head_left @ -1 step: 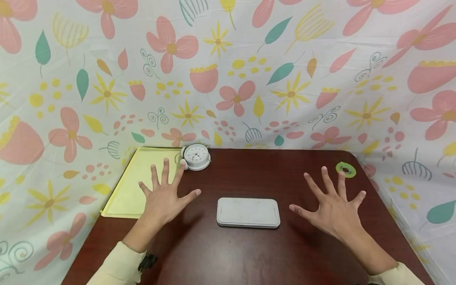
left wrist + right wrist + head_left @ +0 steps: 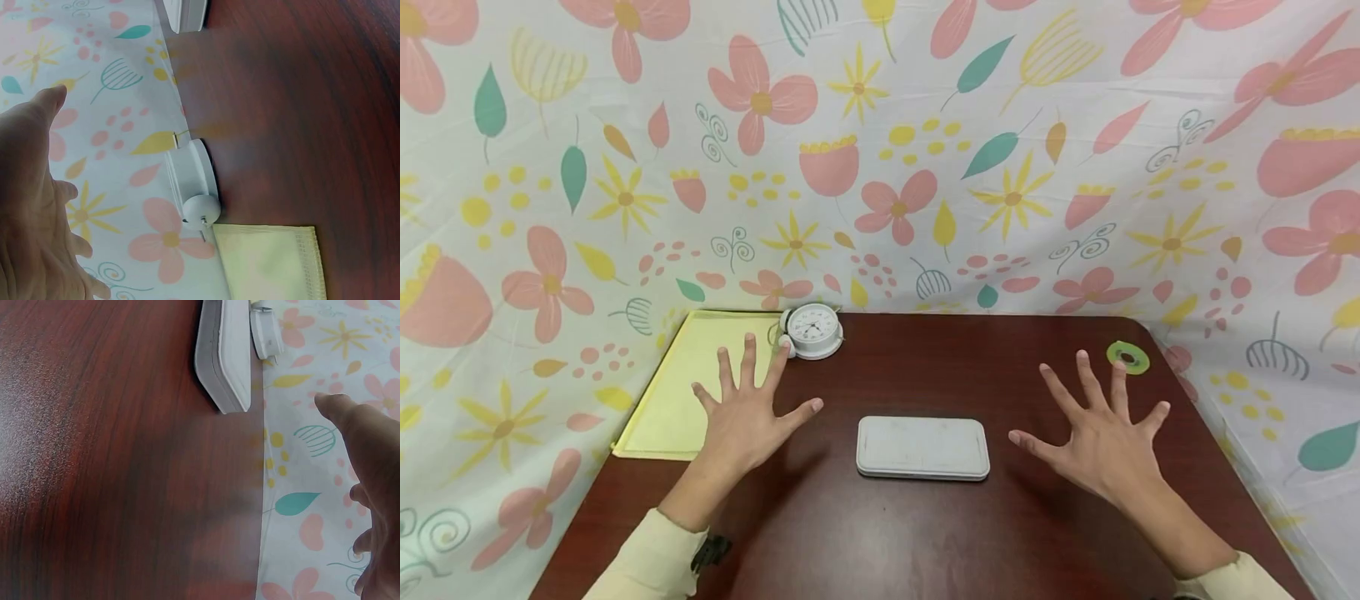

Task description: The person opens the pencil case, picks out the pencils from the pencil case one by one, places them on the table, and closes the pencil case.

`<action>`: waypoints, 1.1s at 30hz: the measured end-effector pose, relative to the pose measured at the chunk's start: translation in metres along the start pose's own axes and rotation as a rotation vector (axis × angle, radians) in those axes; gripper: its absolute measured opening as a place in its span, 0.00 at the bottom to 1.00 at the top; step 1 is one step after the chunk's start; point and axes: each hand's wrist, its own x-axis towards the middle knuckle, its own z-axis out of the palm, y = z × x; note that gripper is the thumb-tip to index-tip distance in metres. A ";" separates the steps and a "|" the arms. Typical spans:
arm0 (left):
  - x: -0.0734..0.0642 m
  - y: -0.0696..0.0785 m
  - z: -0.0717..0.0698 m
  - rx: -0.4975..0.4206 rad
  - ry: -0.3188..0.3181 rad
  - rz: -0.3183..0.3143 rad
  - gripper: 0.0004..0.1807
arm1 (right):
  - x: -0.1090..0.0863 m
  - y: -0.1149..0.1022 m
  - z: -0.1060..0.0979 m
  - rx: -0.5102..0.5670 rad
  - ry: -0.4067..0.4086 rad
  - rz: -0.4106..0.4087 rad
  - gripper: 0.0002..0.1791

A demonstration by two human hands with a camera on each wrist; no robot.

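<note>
My left hand (image 2: 741,429) is held above the table with its fingers spread, holding nothing. Likewise spread and bare is my right hand (image 2: 1111,450), farther right. Between them on the tabletop lies a white rectangular case (image 2: 922,447) with rounded corners; neither hand touches it. A white twin-bell alarm clock (image 2: 812,329) stands at the back, just beyond the left fingertips in the head view. Under that hand's fingers in the same view spreads a flat yellow item (image 2: 673,400) with a stitched-looking edge. The left wrist view shows the clock (image 2: 194,178) side-on.
A green ring-shaped roll (image 2: 1128,357), perhaps tape, lies at the table's back right corner. The dark reddish wooden table (image 2: 880,542) meets a floral cloth (image 2: 895,125) hung behind it and along both sides.
</note>
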 end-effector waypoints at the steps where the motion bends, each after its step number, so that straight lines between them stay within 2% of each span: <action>1: 0.000 0.000 0.000 0.003 0.004 0.005 0.59 | 0.000 0.000 0.000 0.001 -0.001 0.000 0.63; 5: 0.001 0.001 0.003 -0.002 0.007 0.045 0.58 | 0.001 -0.002 0.000 0.010 -0.006 -0.012 0.62; 9: 0.002 0.004 0.011 -0.040 0.008 0.161 0.56 | 0.005 -0.010 0.003 0.019 0.020 -0.064 0.61; 12: 0.003 0.006 0.023 -0.086 -0.003 0.265 0.55 | 0.009 -0.019 0.007 0.028 0.053 -0.118 0.60; 15: 0.003 0.009 0.037 -0.120 -0.046 0.328 0.55 | 0.014 -0.031 0.013 0.030 0.081 -0.176 0.58; 23: -0.004 0.020 0.075 -0.106 -0.218 0.379 0.64 | 0.024 -0.063 0.036 0.018 0.137 -0.424 0.57; 28: -0.005 0.027 0.090 -0.127 -0.253 0.409 0.67 | 0.026 -0.083 0.048 0.011 0.091 -0.530 0.57; 33: -0.004 0.032 0.097 -0.095 -0.255 0.434 0.68 | 0.027 -0.101 0.058 -0.029 0.055 -0.612 0.56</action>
